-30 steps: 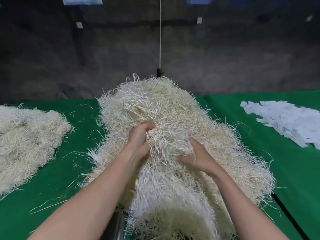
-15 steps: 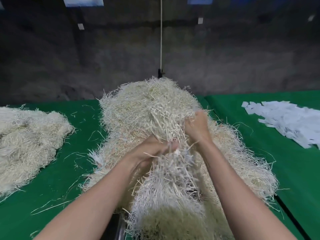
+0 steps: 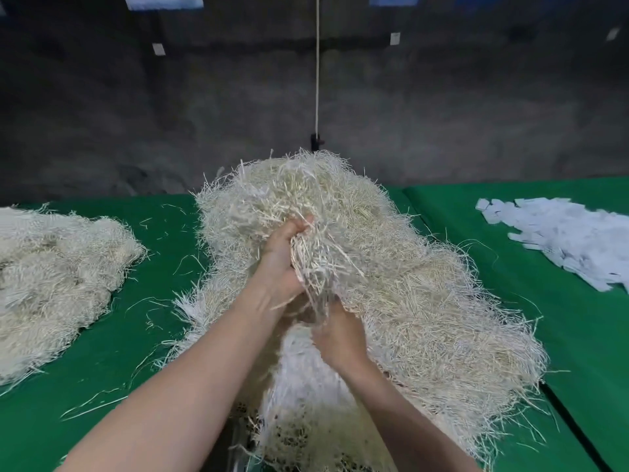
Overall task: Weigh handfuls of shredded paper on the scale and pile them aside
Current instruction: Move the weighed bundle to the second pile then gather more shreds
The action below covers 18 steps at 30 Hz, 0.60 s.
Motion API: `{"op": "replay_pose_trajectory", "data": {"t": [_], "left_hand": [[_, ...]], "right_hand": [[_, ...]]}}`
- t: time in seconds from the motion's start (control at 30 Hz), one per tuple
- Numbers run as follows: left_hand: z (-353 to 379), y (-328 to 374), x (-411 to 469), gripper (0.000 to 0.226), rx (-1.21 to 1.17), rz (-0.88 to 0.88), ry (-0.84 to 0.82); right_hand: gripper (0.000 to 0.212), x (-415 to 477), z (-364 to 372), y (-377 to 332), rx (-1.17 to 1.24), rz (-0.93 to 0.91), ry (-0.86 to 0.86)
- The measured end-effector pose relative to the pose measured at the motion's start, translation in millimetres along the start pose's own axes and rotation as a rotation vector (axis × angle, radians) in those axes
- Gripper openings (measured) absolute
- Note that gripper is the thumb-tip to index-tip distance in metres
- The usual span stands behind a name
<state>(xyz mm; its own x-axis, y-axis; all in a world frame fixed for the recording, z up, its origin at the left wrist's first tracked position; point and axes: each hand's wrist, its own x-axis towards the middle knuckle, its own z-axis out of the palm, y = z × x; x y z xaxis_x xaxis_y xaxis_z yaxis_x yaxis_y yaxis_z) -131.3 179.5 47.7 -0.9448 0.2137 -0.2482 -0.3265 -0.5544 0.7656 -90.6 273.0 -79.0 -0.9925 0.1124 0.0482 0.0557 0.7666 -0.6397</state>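
A big heap of cream shredded paper [image 3: 425,294] fills the middle of the green table [image 3: 143,335]. My left hand [image 3: 282,264] is raised over the heap and closed on a bunch of strands [image 3: 316,264] that hang down from its fist. Just below it, my right hand [image 3: 340,335] is blurred and closed around the lower end of the same bunch. A whiter mass of shreds [image 3: 306,386] lies under my wrists. A dark metal edge shows at the bottom between my forearms; the scale cannot be made out.
A second, flatter pile of cream shreds [image 3: 51,284] lies at the left. White cut paper pieces [image 3: 571,240] are spread at the right on another green surface. Loose strands litter the cloth. A dark wall with a hanging cord [image 3: 317,80] stands behind.
My left hand has risen up the heap with a bunch of strands. My right hand has dropped from high on the right to just under the left hand.
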Motion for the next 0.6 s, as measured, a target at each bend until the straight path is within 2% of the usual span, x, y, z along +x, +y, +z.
{"op": "replay_pose_trajectory", "data": {"t": [0.03,0.1,0.17,0.27,0.3,0.4,0.43,0.5,0.53,0.6], "left_hand": [[-0.5,7.7,-0.8,0.009,0.001,0.024,0.002],[-7.5,18.0,-0.1,0.022,0.0,0.052,0.0],[-16.2,20.1,-1.5,0.032,0.083,0.061,0.032],[-24.4,16.1,-7.5,0.028,0.154,0.04,0.125],[-26.2,20.1,-10.2,0.034,0.149,0.037,0.117],[-32.2,48.4,-17.2,0.075,0.137,0.132,0.127],[-35.9,59.1,-17.8,0.078,0.169,0.167,0.136],[-40.4,66.0,-22.7,0.053,0.269,0.233,0.193],[-39.7,62.8,-26.8,0.048,0.307,0.22,0.198],[-37.2,49.6,-31.1,0.052,0.334,0.177,0.178]], "right_hand": [[0.03,1.6,1.2,16.1,-0.077,0.041,-0.011],[0.025,0.8,0.3,54.8,-0.175,0.181,-0.028],[0.017,-4.0,-12.4,82.9,-0.137,0.329,0.02],[0.025,0.3,-30.8,103.1,-0.067,0.348,0.111],[0.025,-0.6,-36.6,105.3,-0.054,0.364,0.105],[0.011,-8.0,-46.7,123.9,-0.128,0.391,0.119],[0.013,-11.0,-46.4,131.3,-0.236,0.364,0.083],[0.034,-4.7,-48.5,128.9,-0.491,0.228,-0.04],[0.039,0.0,-53.1,117.8,-0.507,0.179,-0.073],[0.041,11.9,-72.3,78.0,-0.356,0.022,-0.16]]}}
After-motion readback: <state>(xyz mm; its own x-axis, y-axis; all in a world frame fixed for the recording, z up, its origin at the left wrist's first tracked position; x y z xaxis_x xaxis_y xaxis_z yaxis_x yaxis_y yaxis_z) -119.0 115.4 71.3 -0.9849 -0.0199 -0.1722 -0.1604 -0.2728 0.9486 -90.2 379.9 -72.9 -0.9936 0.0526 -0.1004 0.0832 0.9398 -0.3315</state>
